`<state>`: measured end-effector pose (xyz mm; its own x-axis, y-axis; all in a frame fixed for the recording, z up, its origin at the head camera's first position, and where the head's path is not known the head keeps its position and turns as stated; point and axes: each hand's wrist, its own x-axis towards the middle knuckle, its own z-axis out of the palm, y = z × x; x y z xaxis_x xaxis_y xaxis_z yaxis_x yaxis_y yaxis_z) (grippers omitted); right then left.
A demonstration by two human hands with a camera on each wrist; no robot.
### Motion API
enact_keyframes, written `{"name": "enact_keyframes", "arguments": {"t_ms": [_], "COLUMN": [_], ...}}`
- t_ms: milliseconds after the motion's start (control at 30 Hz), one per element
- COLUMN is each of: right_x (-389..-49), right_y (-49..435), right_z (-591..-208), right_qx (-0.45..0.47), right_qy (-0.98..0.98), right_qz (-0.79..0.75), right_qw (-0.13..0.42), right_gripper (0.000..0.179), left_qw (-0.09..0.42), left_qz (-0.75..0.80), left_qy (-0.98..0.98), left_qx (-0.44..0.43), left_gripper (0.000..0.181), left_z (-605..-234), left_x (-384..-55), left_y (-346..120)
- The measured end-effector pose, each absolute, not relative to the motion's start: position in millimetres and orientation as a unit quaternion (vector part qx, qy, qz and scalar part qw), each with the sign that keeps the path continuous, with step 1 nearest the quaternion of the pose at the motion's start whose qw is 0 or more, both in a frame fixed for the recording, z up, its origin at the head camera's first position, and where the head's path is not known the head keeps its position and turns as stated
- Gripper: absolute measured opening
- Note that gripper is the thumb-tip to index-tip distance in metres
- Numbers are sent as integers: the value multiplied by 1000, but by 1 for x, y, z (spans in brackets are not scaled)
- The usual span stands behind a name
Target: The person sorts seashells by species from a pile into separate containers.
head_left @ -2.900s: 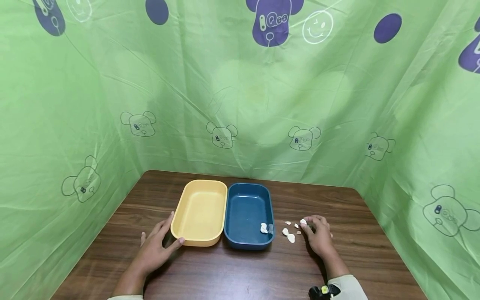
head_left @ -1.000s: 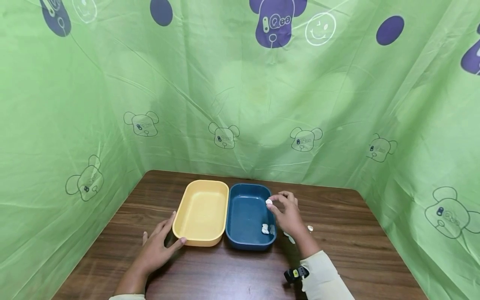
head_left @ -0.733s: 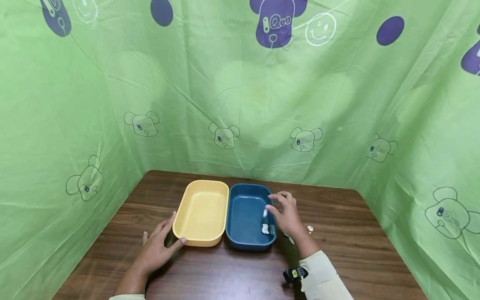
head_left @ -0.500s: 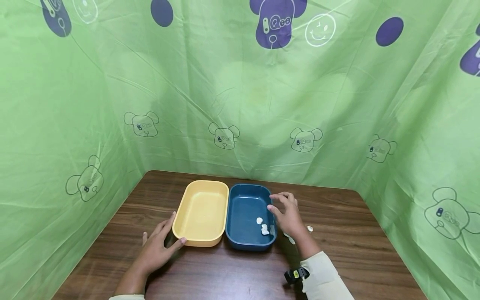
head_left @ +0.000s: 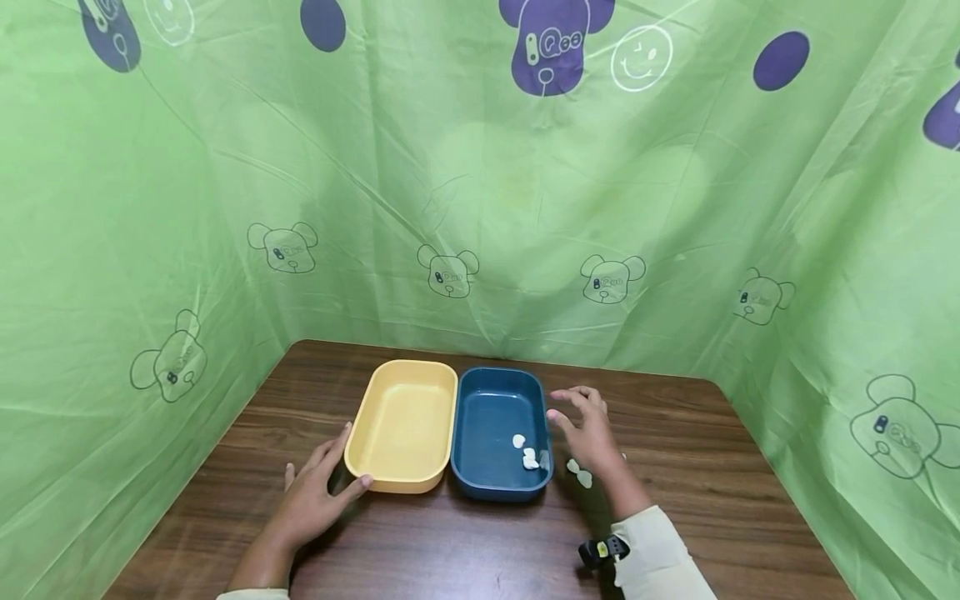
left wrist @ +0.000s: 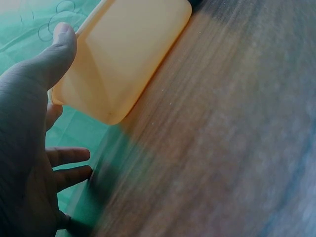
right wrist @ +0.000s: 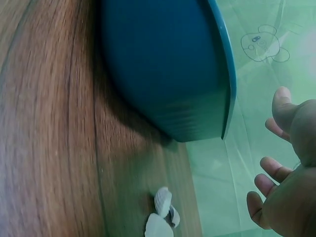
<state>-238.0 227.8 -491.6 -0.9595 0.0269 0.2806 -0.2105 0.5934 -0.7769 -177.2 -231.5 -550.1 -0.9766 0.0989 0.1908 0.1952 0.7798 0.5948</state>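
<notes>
Seashell (head_left: pixel 519 442) newly released lies in the blue tray (head_left: pixel 491 417), so seems placed, the empty right hand (head_left: pixel 592 432) withdrawing, fingers apart, while the left hand (head_left: pixel 318 486), also spread, touches the yellow tray (head_left: pixel 405 425).

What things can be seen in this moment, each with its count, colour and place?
Rounded rectangular tray: one, yellow, on the table's left half
Rounded rectangular tray: one, dark blue, right of the yellow one
Small shell-like pieces: at least two, white, inside the blue tray, near its right side
Small shell-like pieces: at least three, white, on the table right of the blue tray
Wood-grain table: one, brown, beneath the trays
Printed fabric backdrop: green with purple shapes, behind and beside the table
Strapped device: one, black, on the right wrist
Sleeves: two, cream, at the forearms
Left hand: one, touching the yellow tray
Right hand: one, beside the blue tray
</notes>
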Motion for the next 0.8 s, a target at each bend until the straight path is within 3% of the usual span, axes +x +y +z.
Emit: {"name": "enact_keyframes", "arguments": {"t_ms": [800], "right_x": [-221], "right_y": [271], "right_z": [-514], "right_qx": [20], "right_qy": [-902], "right_qz": [410], "right_qw": [136], "right_gripper": [33], "left_qw": [76], "left_qz": [-317], "left_qy": [-942], "left_qx": [-81], "left_gripper": [98], "left_z": [-547], "left_x": [-174], "left_y": [-231]}}
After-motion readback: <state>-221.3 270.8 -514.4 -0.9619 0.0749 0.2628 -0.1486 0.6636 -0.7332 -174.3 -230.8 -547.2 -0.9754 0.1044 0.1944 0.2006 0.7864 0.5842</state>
